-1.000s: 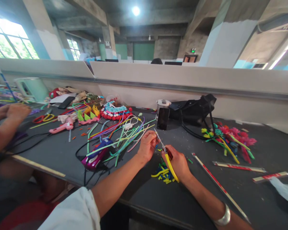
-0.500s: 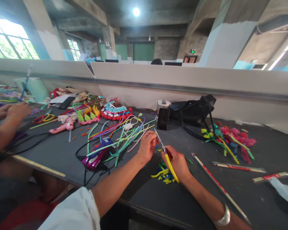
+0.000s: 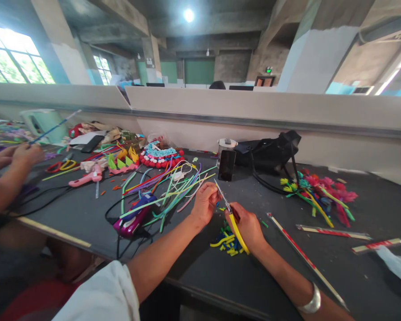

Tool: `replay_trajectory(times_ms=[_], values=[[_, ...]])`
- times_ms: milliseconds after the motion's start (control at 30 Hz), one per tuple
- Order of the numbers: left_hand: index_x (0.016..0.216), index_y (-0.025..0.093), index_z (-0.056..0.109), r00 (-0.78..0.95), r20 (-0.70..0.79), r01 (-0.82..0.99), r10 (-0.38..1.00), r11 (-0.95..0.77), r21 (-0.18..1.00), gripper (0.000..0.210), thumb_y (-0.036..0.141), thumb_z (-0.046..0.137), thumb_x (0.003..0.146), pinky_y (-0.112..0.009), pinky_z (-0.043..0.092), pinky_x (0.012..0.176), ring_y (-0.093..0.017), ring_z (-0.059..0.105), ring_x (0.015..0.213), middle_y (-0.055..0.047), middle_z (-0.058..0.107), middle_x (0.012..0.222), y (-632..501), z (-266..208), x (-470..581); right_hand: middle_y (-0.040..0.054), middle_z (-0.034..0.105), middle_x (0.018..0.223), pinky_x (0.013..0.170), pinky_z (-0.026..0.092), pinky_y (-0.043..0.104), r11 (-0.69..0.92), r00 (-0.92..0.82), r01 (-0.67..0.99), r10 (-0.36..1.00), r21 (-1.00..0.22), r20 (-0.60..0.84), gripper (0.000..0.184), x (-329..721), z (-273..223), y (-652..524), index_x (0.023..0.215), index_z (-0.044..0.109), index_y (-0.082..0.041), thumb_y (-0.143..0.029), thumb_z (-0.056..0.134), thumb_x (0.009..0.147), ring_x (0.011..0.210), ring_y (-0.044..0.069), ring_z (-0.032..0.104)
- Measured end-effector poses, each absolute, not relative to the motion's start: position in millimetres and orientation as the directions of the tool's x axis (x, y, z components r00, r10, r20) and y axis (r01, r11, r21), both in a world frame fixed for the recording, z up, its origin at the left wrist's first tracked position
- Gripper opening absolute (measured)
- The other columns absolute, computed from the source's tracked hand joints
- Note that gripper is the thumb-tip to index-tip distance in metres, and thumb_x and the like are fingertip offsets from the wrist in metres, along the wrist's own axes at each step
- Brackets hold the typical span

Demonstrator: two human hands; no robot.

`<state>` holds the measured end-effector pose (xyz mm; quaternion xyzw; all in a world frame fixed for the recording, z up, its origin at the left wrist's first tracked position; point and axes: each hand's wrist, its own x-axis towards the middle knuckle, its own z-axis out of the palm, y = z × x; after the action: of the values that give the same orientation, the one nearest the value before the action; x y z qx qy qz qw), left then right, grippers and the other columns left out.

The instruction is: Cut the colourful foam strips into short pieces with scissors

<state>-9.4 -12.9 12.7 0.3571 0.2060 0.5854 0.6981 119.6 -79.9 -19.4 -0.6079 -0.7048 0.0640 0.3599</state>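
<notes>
My right hand (image 3: 245, 226) grips yellow-handled scissors (image 3: 238, 235), whose blades point up and left toward my other hand. Close to the blade tips, my left hand (image 3: 206, 201) is closed in a pinch; whatever its fingertips hold is too small to make out. Below both hands lies a small heap of cut pieces (image 3: 232, 249), yellow, green and blue, on the dark table (image 3: 200, 272). Several loose pipe cleaners (image 3: 169, 203) in green, yellow and purple spread out left of my left hand.
Nearby are a purple device (image 3: 130, 225), a pink glue gun (image 3: 87, 176), a phone (image 3: 227, 165) leaning on a jar, a black bag (image 3: 270, 154) and fuzzy flowers (image 3: 330, 189). Wrapped sticks (image 3: 305, 258) lie at right. Another person's hands (image 3: 23, 156) work at far left.
My hands and the scissors stay almost in place. At left, the other person's blue stick has tilted from nearly upright toward the right.
</notes>
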Motion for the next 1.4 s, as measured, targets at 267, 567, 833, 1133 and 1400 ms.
replay_trajectory(times_ms=[267, 567, 833, 1133, 1400], values=[[0.066, 0.018, 0.049, 0.237, 0.145, -0.641, 0.961, 0.042, 0.766, 0.015, 0.024, 0.063, 0.067, -0.023, 0.038, 0.057, -0.006, 0.029, 0.044, 0.009, 0.033, 0.046, -10, 9, -11, -0.0027, 0.057, 0.06, 0.053, 0.037, 0.019, 0.259, 0.066, 0.746, 0.888, -0.613, 0.455, 0.024, 123, -23, -75, 0.087, 0.06, -0.021, -0.039, 0.044, 0.086, 0.05, 0.011, 0.052], [0.061, 0.016, 0.056, 0.007, 0.098, -0.225, 0.995, -0.094, 0.97, 0.026, 0.037, 0.071, 0.063, -0.021, 0.029, 0.048, -0.006, 0.037, 0.048, 0.005, 0.046, 0.053, 11, -13, -16, 0.0014, 0.065, 0.076, 0.065, 0.044, 0.022, 0.234, 0.244, 0.606, 0.855, -0.76, 0.458, 0.029, 144, -23, -60, 0.089, 0.061, -0.018, -0.044, 0.049, 0.084, 0.064, 0.013, 0.059], [0.067, 0.017, 0.058, -0.005, 0.18, -0.071, 0.984, -0.18, 0.981, 0.012, 0.029, 0.063, 0.067, -0.021, 0.029, 0.05, -0.008, 0.04, 0.051, 0.005, 0.047, 0.055, 23, -23, -20, 0.0017, 0.064, 0.073, 0.061, 0.044, 0.023, 0.244, 0.288, 0.539, 0.846, -0.806, 0.449, 0.031, 145, -23, -57, 0.088, 0.062, -0.017, -0.045, 0.051, 0.081, 0.061, 0.013, 0.057], [0.071, 0.021, 0.067, 0.596, 0.427, 0.432, 0.68, -0.72, 0.543, 0.012, 0.013, 0.06, 0.065, -0.028, 0.037, 0.065, -0.017, 0.053, 0.067, -0.003, 0.06, 0.067, 17, -31, -22, 0.0017, 0.064, 0.074, 0.06, 0.045, 0.023, 0.239, 0.339, 0.496, 0.832, -0.835, 0.44, 0.031, 150, -28, -53, 0.089, 0.063, -0.017, -0.045, 0.052, 0.08, 0.058, 0.013, 0.056], [0.063, 0.021, 0.062, 0.644, 0.448, 0.419, 0.619, -0.776, 0.471, 0.009, 0.014, 0.06, 0.068, -0.028, 0.035, 0.06, -0.017, 0.05, 0.06, -0.002, 0.055, 0.06, 20, -37, -22, 0.0007, 0.063, 0.07, 0.056, 0.043, 0.023, 0.247, 0.321, 0.497, 0.839, -0.832, 0.44, 0.032, 153, -32, -52, 0.091, 0.062, -0.016, -0.045, 0.054, 0.079, 0.056, 0.012, 0.055]])
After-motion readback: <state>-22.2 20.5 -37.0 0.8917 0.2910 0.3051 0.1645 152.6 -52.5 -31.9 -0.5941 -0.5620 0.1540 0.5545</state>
